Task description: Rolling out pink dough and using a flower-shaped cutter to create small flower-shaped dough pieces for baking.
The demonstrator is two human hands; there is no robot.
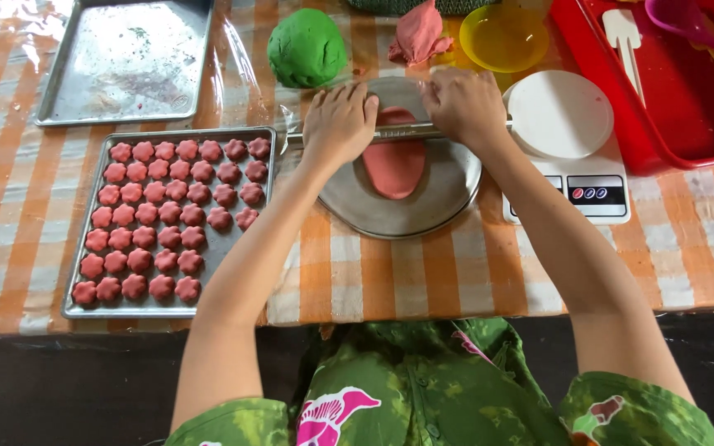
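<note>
Rolling out pink dough [393, 165] on a round metal plate [448, 194] at mid-worktop. Left hand [339, 124] and right hand [464, 106] pressed flat, fingers together, on a thin metal rod [406, 130] laid across the dough's far end. Left of the plate, a tray [245, 244] part-filled with pink flower-shaped pieces [167, 215]. Right of the plate, a white scale [576, 157]. Beyond the plate, a green dough ball [307, 48]. Likely next: even pressure, rod drawn nearer for uniform thickness.
</note>
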